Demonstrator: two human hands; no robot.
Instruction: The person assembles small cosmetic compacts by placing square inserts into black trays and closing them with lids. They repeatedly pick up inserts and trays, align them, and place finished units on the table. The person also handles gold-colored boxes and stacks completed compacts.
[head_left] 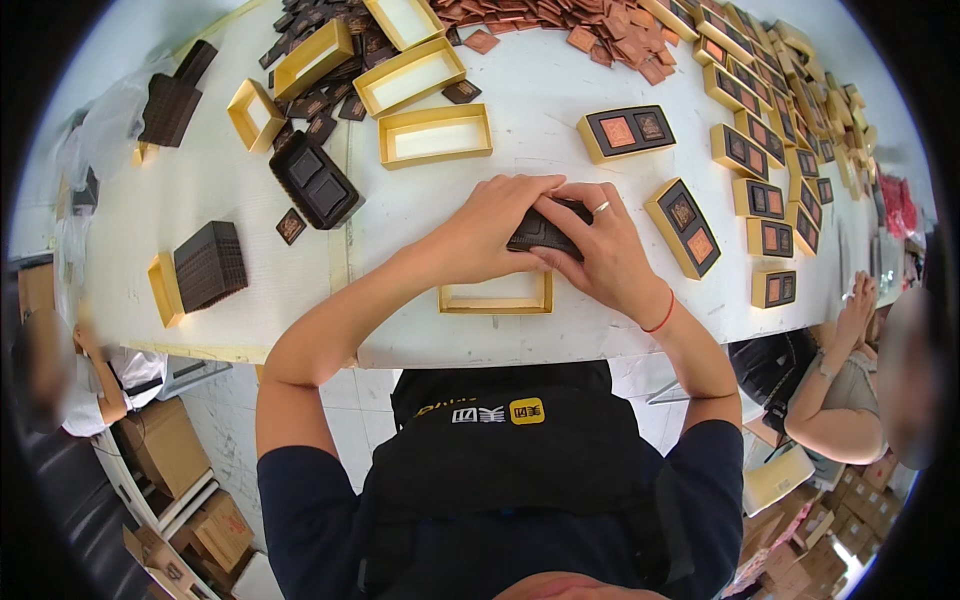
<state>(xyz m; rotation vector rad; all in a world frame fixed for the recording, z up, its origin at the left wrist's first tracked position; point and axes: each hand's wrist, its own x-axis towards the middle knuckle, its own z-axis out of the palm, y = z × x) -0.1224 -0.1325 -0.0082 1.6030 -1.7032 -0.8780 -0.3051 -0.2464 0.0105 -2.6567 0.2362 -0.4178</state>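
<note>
Both my hands close around a black plastic tray insert (545, 232) in front of me. My left hand (492, 225) covers its left end, fingers reaching over the far side. From the right, my right hand (608, 240), with a ring on one finger, grips the other end with fingers and thumb. Whatever sits inside the insert is mostly hidden by my fingers. Just below, an open gold box (497, 308) lies on the table, partly covered by my hands. Beyond them is another open gold box (435, 158) with a white inside.
Left stand a black two-pocket tray (318, 185), a dark square packet (290, 227) and a tray stack (212, 265). Dark packets (320, 128) and copper packets (620, 40) pile up at the back. Filled boxes (685, 228) line the right. People sit at both sides.
</note>
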